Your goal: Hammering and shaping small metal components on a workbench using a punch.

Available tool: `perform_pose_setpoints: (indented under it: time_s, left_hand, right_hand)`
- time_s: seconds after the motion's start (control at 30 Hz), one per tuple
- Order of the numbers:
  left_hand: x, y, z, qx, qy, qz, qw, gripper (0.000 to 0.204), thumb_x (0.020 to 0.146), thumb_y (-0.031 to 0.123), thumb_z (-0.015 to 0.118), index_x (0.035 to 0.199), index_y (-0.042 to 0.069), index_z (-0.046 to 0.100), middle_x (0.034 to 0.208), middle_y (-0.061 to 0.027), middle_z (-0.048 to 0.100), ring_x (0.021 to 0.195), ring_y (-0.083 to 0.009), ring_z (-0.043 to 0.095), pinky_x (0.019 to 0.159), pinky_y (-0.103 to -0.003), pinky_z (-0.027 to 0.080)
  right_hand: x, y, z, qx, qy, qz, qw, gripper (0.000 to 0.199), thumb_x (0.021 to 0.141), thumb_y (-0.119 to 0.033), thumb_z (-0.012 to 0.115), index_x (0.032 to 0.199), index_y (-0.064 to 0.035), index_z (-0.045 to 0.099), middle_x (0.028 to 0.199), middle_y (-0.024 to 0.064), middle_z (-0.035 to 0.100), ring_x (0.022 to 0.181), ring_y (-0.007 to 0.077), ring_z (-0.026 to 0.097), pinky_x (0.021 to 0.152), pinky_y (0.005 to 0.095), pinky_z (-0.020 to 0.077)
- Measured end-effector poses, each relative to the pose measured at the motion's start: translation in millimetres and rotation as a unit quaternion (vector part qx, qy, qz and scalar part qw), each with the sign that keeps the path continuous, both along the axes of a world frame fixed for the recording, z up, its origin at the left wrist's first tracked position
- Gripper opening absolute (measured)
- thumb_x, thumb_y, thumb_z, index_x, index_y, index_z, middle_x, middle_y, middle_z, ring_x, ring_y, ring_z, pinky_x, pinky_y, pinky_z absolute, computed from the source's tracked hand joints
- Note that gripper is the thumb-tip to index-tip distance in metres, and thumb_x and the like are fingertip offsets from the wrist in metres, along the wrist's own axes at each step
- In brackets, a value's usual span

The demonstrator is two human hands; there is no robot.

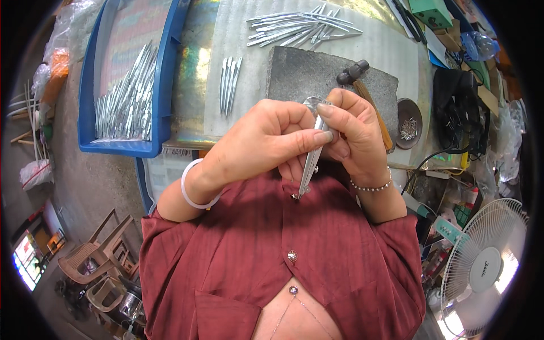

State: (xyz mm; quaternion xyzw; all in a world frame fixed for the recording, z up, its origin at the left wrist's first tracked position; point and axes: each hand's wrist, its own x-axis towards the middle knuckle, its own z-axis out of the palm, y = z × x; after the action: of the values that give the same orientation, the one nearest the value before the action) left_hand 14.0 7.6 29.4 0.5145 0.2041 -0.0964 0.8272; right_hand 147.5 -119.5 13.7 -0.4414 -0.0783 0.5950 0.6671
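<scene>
In front of my chest, both hands come together on a slim silver metal piece (310, 164) with small round studs along it. My left hand (263, 136) pinches it between thumb and fingers. My right hand (356, 122) grips its upper end, where the fingers partly hide it. Just beyond them lies a grey stone slab (297, 73), with a wooden-handled hammer (355, 72) resting on its right side. A small dark bowl (407, 106) right of the slab holds many tiny metal pins (408, 128). Several similar slim silver pieces (229, 85) lie side by side left of the slab.
A loose pile of silver pieces (300, 27) lies beyond the slab. On the left, a blue tray (163, 107) holds many more. A black bag (459, 102), cables and a plastic bottle (479, 45) crowd the right. A fan (481, 266) stands lower right, chairs (93, 255) lower left.
</scene>
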Motion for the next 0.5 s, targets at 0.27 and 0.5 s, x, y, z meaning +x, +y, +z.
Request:
perform_pose_setpoints:
  time_s: [0.27,0.5]
  left_hand:
    - [7.3,2.6,6.8,0.026,0.004,-0.033,0.999,0.023,0.092,0.021,0.060,0.077,0.003,0.054,0.063,-0.0020,0.060,0.048,-0.0062,0.057,0.042,-0.017,0.046]
    - [17.5,5.2,10.0,0.038,0.017,-0.074,0.996,0.027,0.090,0.023,0.063,0.075,0.003,0.053,0.062,-0.0020,0.059,0.049,-0.0068,0.058,0.043,-0.018,0.046]
  right_hand:
    - [-6.6,-6.7,-3.9,0.010,-0.038,-0.041,0.998,0.015,0.089,-0.010,0.060,0.076,-0.0048,0.054,0.061,0.0017,0.054,0.040,0.0026,0.040,0.036,0.0163,0.0293]
    - [-11.3,-11.9,-6.4,0.030,-0.035,-0.095,0.994,0.016,0.090,-0.010,0.059,0.076,-0.0054,0.053,0.060,0.0015,0.054,0.039,0.0028,0.040,0.034,0.0174,0.0308]
